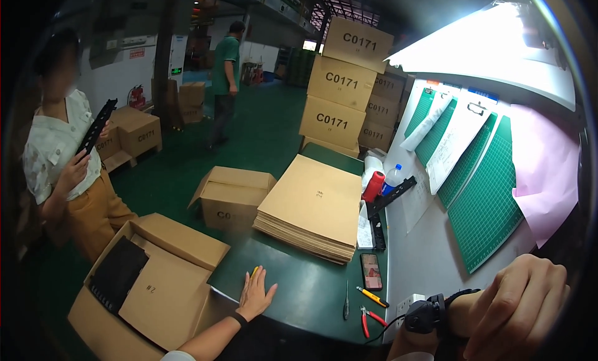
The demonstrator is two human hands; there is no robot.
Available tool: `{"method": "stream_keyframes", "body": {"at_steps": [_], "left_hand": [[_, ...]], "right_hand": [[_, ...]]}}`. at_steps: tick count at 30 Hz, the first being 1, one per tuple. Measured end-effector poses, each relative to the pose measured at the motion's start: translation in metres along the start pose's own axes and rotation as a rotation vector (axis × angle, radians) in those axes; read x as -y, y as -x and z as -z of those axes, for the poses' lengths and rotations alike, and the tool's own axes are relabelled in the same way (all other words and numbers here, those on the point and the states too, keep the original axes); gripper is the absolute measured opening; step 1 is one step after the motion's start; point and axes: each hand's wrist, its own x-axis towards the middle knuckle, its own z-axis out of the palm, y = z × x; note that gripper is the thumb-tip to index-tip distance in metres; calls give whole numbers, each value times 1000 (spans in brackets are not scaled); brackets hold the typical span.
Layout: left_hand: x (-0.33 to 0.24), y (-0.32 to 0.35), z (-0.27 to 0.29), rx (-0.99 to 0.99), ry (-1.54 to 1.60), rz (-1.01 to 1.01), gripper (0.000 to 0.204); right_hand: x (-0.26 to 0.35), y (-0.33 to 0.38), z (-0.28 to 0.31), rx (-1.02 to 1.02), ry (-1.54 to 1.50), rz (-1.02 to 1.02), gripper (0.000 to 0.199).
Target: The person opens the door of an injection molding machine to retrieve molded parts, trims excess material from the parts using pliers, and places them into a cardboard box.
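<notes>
My left hand (254, 295) lies flat on the dark green tabletop (240, 258), fingers stretched and thumb apart. A small yellow object (255, 271) shows at its fingertips; the rest of it is hidden. Beyond that hand is a stack of flat cardboard sheets (311, 196). To its left, an open carton (215, 249) holds a cardboard sheet (163, 292) and a black part (119, 271). My right hand (520, 305) is raised at the lower right with curled fingers; anything inside them is hidden. A black strapped device (425, 314) sits on that wrist.
A phone (370, 272), yellow utility knife (372, 296), red-handled nippers (366, 323) and a thin tool (347, 302) lie along the right edge, near a bottle (393, 177). At left, a person (68, 137) holds a black slotted part (98, 126). Cartons (339, 81) rise behind.
</notes>
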Motion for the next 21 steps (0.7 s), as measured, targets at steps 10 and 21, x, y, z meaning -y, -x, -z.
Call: {"method": "stream_keyframes", "body": {"at_steps": [10, 21], "left_hand": [[-3, 4, 3, 12, 34, 18, 64], [1, -1, 0, 13, 22, 12, 63]], "right_hand": [[-1, 2, 3, -4, -75, -49, 25], [-10, 0, 5, -47, -71, -24, 23]]}}
